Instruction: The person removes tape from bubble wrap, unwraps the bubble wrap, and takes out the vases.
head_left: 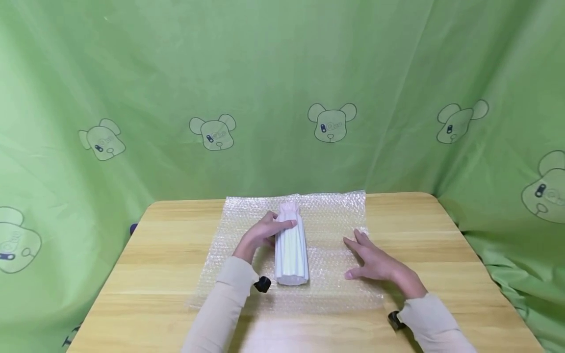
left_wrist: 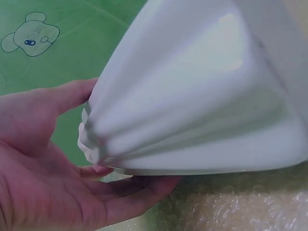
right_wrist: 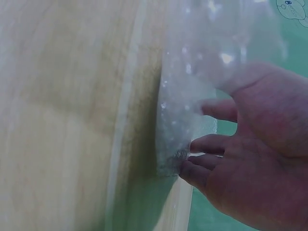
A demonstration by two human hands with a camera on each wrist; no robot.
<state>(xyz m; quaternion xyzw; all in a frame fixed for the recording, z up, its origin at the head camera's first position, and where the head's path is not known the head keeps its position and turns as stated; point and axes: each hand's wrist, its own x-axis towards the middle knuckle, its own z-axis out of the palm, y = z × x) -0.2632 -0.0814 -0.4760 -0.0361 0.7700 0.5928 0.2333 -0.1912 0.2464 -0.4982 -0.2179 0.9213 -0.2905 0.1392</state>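
A white fluted vase (head_left: 292, 250) lies on its side over a sheet of clear bubble wrap (head_left: 326, 235), its narrow, crimped neck toward the back. My left hand (head_left: 267, 229) grips it near that neck. The thumb rests across the top and the fingers sit along the left side; in the left wrist view some fingers (left_wrist: 139, 197) reach beneath the vase (left_wrist: 192, 106). At the sheet's right edge is my right hand (head_left: 375, 260), thumb and fingers spread apart. The right wrist view has its fingers (right_wrist: 209, 144) touching the raised edge of the bubble wrap (right_wrist: 180, 120).
A light wooden table (head_left: 150, 264) lies under the bubble wrap. Green cloth (head_left: 273, 59) printed with bear heads hangs behind it and at both sides. Each wrist carries a small black camera, the left one (head_left: 262, 284) close to the vase's base.
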